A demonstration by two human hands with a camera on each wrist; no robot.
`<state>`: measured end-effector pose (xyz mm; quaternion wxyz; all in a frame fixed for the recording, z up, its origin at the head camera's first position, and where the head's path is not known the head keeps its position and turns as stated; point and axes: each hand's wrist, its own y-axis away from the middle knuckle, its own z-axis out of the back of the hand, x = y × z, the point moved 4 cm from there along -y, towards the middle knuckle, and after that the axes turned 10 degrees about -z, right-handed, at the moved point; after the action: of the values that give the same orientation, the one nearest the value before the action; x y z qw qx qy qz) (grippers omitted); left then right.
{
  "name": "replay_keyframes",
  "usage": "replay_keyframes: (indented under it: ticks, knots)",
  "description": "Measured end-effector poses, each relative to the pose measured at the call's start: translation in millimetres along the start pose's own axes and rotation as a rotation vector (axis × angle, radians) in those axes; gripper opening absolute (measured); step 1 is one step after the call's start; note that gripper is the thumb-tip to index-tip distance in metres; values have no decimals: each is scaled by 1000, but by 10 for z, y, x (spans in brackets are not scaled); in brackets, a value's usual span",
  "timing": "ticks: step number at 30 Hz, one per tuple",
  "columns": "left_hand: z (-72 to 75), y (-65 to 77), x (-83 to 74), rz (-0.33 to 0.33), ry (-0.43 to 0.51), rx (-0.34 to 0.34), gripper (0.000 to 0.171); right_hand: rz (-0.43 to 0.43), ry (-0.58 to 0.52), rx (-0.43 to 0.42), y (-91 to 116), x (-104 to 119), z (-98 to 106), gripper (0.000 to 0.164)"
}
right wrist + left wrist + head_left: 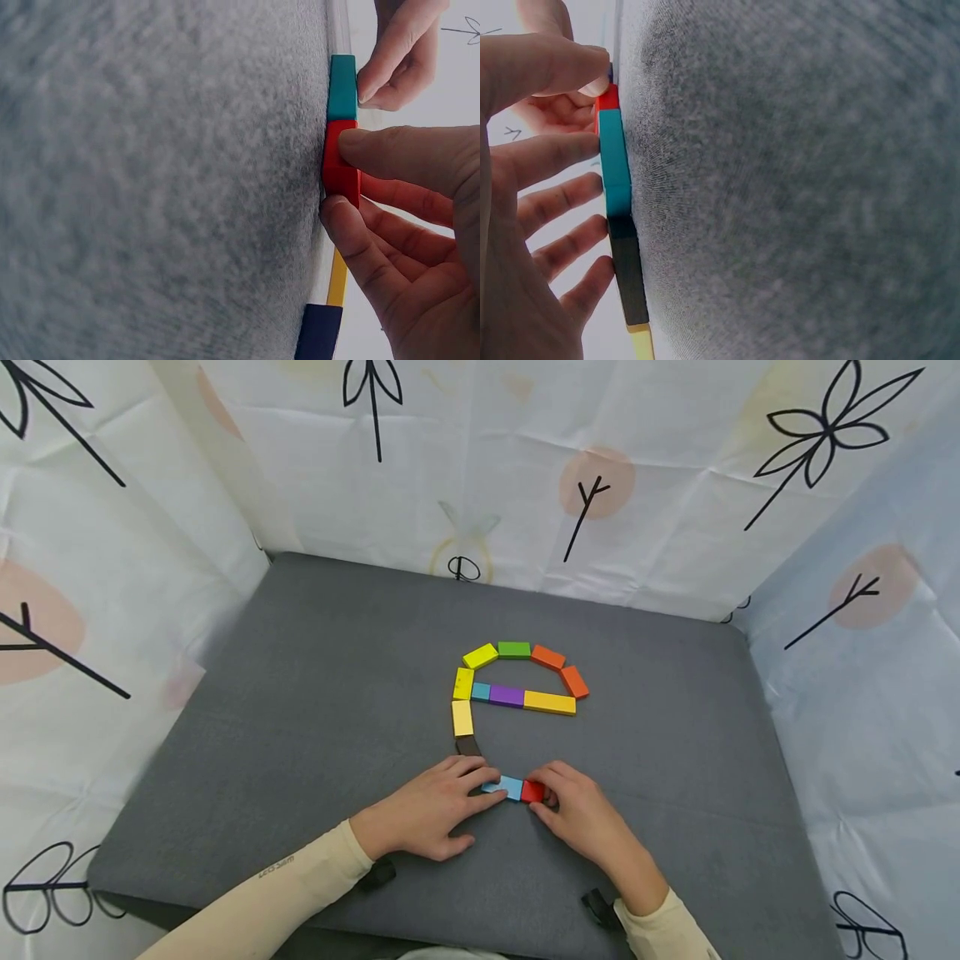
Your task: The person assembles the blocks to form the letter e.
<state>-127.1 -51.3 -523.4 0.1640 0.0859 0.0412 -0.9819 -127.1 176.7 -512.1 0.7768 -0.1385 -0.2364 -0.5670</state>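
My right hand pinches a red block; in the right wrist view the thumb lies against one face and a fingertip against the end. The red block abuts a light blue block. My left hand spreads its fingers over the light blue piece, with fingertips at its top. A dark brown block adjoins the blue one, partly covered by the left hand in the head view. Further up, a cream block continues the curved line. A navy block shows beyond my right fingers.
Past the hands, yellow, green and orange blocks form an arch. A purple block sits between a small teal block and a long golden block across its base. Patterned fabric surrounds the grey table.
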Motion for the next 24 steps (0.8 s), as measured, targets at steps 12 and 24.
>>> replay_keyframes:
  ticks: [12, 24]
  knots:
    - [27, -7, -6, 6, 18, 8, 68, 8, 18, 13, -9, 35, 8, 35]
    - [17, -3, -7, 3, 13, 0, 69, -24, 24, 30, -24, 38, -10, 33]
